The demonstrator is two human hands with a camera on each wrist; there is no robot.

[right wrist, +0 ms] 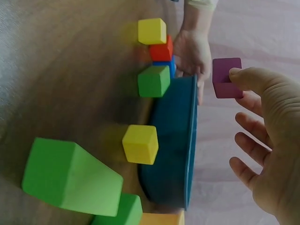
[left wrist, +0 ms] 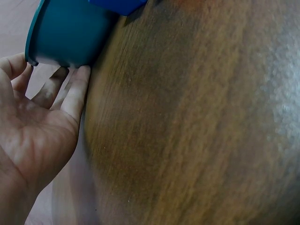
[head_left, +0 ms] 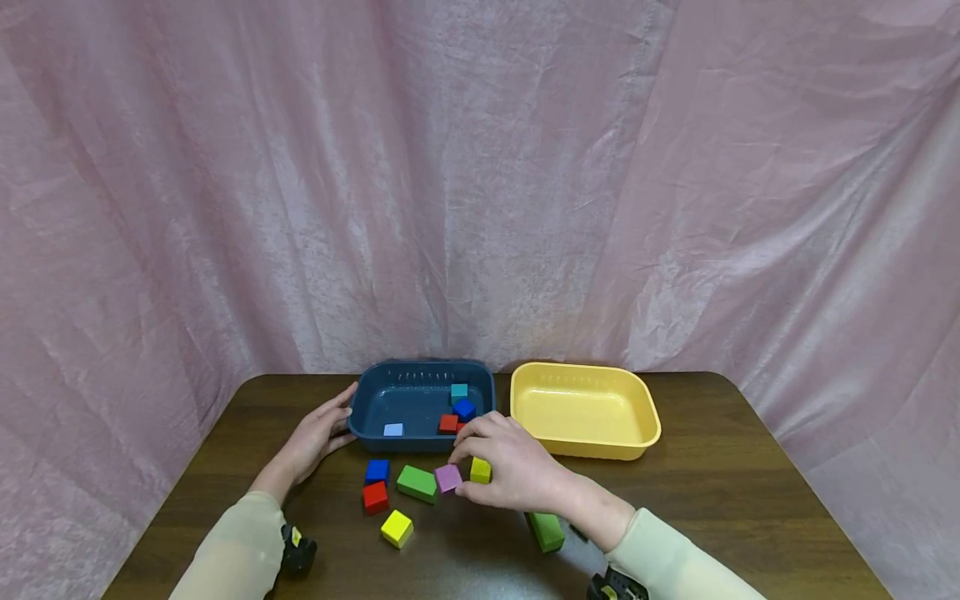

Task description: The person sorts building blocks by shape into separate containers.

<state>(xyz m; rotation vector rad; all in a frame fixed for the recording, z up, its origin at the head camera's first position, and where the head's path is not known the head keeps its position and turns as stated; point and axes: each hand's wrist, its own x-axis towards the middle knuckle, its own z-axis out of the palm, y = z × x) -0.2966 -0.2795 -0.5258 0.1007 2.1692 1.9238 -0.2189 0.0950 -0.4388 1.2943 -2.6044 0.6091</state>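
Between thumb and index finger, my right hand (head_left: 513, 462) pinches a purple block (right wrist: 228, 78), held up off the table in front of the dark blue basket (head_left: 393, 402). Its other fingers are spread in the right wrist view. My left hand (head_left: 315, 437) touches the left end of that basket with extended fingertips, as the left wrist view shows (left wrist: 42, 126). Inside the basket lie a teal block (head_left: 459, 393), a blue block (head_left: 464, 409), red pieces (head_left: 447, 424) and a pale blue block (head_left: 393, 430). My right hand partly hides a yellow block (head_left: 481, 471).
A yellow basket (head_left: 585, 446) stands right of the blue one. On the table before them lie a blue block (head_left: 377, 472), a red block (head_left: 376, 498), a yellow block (head_left: 397, 528) and green blocks (head_left: 417, 483). Another green block (head_left: 547, 532) sits below my right forearm. A pink curtain (head_left: 480, 183) hangs behind.
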